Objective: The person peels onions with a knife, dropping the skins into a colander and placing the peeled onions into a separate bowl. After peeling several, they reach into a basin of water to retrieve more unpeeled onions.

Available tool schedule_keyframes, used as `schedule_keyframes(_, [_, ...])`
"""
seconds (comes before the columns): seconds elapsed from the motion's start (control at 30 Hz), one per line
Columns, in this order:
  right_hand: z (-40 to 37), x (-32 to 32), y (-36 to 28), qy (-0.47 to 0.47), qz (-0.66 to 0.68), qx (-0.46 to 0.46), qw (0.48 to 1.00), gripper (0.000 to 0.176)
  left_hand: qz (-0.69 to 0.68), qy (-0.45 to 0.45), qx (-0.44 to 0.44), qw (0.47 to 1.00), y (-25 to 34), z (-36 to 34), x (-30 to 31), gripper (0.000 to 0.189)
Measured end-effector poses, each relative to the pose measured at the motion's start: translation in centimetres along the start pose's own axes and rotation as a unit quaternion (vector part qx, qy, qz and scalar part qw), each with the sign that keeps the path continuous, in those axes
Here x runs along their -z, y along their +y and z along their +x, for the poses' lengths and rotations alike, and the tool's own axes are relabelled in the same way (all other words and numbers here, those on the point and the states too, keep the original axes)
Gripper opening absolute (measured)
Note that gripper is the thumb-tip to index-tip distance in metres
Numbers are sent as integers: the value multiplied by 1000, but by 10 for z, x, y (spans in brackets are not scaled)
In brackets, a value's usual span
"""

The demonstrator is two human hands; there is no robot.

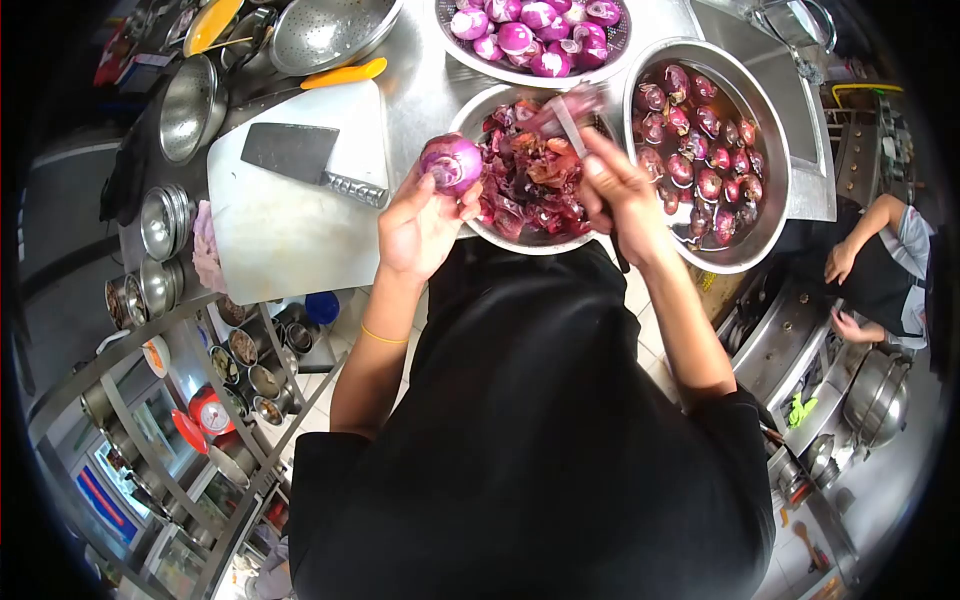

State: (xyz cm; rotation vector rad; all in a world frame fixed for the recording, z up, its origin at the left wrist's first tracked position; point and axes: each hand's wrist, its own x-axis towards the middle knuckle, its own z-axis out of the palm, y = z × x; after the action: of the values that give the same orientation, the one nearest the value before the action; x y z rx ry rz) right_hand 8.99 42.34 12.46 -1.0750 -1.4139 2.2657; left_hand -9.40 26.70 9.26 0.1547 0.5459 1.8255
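My left hand holds a peeled purple-red onion by its sides, just left of a bowl of peels. In my right hand is a small knife, its blade pointing up and left over that bowl. A piece of onion skin, blurred by motion, is at the blade. The metal bowl under both hands is filled with dark red onion skins. Behind it stands a colander of peeled onions. To the right, a large basin holds unpeeled onions in brownish water.
On the left, a cleaver lies on a white cutting board. An orange-handled tool, an empty colander and metal bowls are beyond it. Another person's hand shows at the far right.
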Motion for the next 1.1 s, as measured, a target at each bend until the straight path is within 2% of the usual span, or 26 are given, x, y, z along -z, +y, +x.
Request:
schedule_keyframes(0.03, [5,0,7,-6,-73,-31,997,44,0,-2,-2,1000,-1,3,-7,46])
schedule_keyframes(0.07, [6,0,10,-14,-140,-36,989,52,104,17,-45,993,-2,5,-14,47])
schedule_keyframes(0.1, [4,-1,13,-17,-176,-27,984,53,206,39,-91,973,-2,6,-17,48])
schedule_keyframes(0.17, [0,-4,13,-6,-196,-6,980,52,199,73,-98,972,-3,8,-15,49])
schedule_keyframes(0.23, [-4,-9,12,25,-168,87,982,36,282,99,-165,940,-4,10,-19,50])
schedule_keyframes(0.3, [-12,-19,5,67,-224,151,960,31,308,128,-177,926,-3,10,-26,49])
schedule_keyframes(0.37, [-22,-35,-6,57,-299,196,932,32,428,115,-206,872,-2,8,-33,44])
schedule_keyframes(0.43, [-26,-51,-14,30,-354,261,897,38,406,112,-208,883,-5,9,-36,42])
schedule_keyframes(0.5, [-22,-58,-11,20,-380,326,865,40,469,101,-248,841,-5,8,-41,41])
schedule_keyframes(0.53, [-24,-61,-15,11,-394,300,868,40,491,102,-261,825,-5,8,-42,42])
schedule_keyframes(0.63, [-21,-63,-16,5,-387,305,870,40,503,87,-286,811,-3,6,-47,42])
schedule_keyframes(0.77, [-22,-65,-21,-6,-372,307,876,39,496,86,-281,817,0,4,-48,42])
schedule_keyframes(0.87, [-21,-65,-28,-28,-339,278,898,38,509,81,-285,808,1,3,-47,41])
schedule_keyframes(0.93, [-20,-64,-33,9,-313,192,930,38,522,85,-284,800,2,4,-47,40])
schedule_keyframes(0.97, [-21,-64,-34,9,-314,192,930,38,522,85,-285,800,2,4,-47,40])
schedule_keyframes(1.03, [-23,-64,-34,-2,-304,226,926,38,524,92,-279,800,2,4,-44,39])
schedule_keyframes(1.07, [-27,-66,-37,-32,-313,215,925,40,524,91,-277,800,2,4,-44,39])
schedule_keyframes(1.1, [-17,-64,-22,-37,-338,349,873,43,515,85,-288,802,2,6,-44,39])
